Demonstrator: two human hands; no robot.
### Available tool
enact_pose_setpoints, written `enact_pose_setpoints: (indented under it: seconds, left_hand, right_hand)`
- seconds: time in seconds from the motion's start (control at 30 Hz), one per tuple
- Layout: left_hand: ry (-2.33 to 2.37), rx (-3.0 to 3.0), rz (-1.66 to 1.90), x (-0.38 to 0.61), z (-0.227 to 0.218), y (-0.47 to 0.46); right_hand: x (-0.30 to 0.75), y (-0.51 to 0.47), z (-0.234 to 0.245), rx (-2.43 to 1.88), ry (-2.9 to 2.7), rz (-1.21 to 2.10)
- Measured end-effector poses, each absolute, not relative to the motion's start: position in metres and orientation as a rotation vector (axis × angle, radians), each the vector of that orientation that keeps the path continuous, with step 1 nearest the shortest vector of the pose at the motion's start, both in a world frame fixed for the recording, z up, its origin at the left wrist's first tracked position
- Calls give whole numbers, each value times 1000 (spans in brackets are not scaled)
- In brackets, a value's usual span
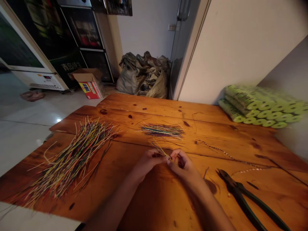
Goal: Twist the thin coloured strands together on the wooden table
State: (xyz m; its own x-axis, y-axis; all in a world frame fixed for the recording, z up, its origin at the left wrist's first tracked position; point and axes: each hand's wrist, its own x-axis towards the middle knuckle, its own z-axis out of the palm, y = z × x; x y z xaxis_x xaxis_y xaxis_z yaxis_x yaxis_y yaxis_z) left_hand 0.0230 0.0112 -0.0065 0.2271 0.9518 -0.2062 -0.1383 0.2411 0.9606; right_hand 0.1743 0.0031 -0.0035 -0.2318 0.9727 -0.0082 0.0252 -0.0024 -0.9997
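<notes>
Several thin strands (161,149) | left hand (149,160) + right hand (184,165): fingers (163,159) pinching them | knotty wooden tabletop (122,165)

On the bench (120,160), one pile of strands (74,157) lies at left, another pile (163,131) beyond the left hand (149,161) and right hand (183,163), pliers (235,186) at right, and stacked rolls (262,106) at far right.

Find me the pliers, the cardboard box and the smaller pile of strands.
Pliers (234,185): head view, near the pivot.
Cardboard box (92,90): head view, on its printed side.
Smaller pile of strands (162,130): head view, mid-pile.
</notes>
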Motion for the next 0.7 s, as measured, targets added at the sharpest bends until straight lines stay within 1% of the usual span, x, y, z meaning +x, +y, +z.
enact_pose_setpoints:
  seconds: [0.5, 0.7]
  left_hand:
    - [987, 999, 996, 24, -6, 10]
    - [919, 981, 989, 26, -5, 8]
  right_hand:
    - [170, 0, -9, -1124, -1373, 1407]
    - [171, 1, -10, -1079, -1319, 1496]
